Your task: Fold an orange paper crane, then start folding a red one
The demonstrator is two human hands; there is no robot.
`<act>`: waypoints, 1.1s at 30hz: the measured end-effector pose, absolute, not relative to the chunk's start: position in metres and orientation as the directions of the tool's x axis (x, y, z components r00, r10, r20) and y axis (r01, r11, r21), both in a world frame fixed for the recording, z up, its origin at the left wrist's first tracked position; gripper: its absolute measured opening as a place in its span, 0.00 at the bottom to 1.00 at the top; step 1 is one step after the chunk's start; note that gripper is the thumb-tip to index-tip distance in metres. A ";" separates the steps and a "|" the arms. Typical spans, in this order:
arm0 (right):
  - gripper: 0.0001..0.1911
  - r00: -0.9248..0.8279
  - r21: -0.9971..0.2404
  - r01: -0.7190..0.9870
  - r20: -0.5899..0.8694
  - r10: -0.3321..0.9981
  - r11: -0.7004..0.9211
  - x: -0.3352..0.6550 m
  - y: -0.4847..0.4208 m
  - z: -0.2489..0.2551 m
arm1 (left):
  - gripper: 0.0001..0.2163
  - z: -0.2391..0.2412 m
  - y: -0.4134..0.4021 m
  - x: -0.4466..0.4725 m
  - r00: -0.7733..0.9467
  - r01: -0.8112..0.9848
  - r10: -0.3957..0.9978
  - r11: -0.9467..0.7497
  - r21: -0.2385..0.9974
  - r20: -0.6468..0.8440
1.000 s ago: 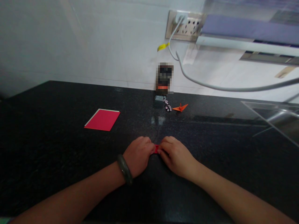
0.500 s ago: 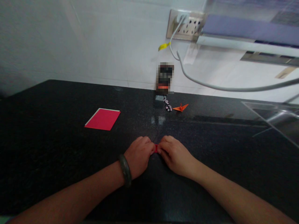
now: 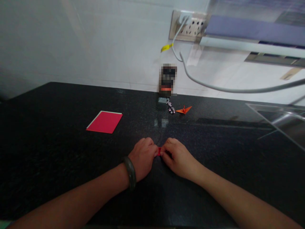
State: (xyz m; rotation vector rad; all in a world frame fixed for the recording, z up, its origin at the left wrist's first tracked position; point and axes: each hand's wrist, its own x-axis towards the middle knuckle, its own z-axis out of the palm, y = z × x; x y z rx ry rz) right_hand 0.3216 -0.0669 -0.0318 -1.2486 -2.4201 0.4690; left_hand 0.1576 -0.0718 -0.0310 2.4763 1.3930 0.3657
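A small folded piece of red paper [image 3: 159, 151] shows between my two hands, low over the dark countertop [image 3: 71, 165]. My left hand [image 3: 143, 156], with a dark bangle [image 3: 130, 173] at the wrist, pinches its left end. Its right end is pinched by my right hand [image 3: 178, 156]. Most of the paper is hidden under the fingers. Behind, at the left, lies a stack of square red paper [image 3: 105, 122] with a white edge showing. An orange paper crane [image 3: 184, 110] stands farther back, right of centre.
A phone-like object [image 3: 168, 79], blurred out, leans on the wall with a beaded strap [image 3: 171, 108] before it. A grey cable [image 3: 224, 90] hangs from the wall socket [image 3: 188, 27] towards the right. At the right edge is a metal sink [image 3: 286, 119].
Both hands keep hold of the red paper at nearly the same spot. My left hand and its bangle have shifted slightly, and the right fingers have moved a little.
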 end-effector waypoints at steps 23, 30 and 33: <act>0.06 -0.533 -0.465 0.693 0.185 0.826 0.551 0.324 -0.064 -0.033 | 0.17 -0.025 -0.102 0.159 0.682 0.731 0.730 -0.681 -0.043 0.044; 0.10 -0.718 -0.349 0.590 0.186 0.671 0.728 0.338 -0.066 -0.020 | 0.15 -0.019 -0.097 0.156 0.693 0.720 0.721 -0.691 -0.068 0.011; 0.12 -0.772 -0.175 0.597 0.139 0.620 0.783 0.340 -0.069 -0.018 | 0.14 -0.017 -0.096 0.156 0.694 0.720 0.720 -0.693 -0.039 0.008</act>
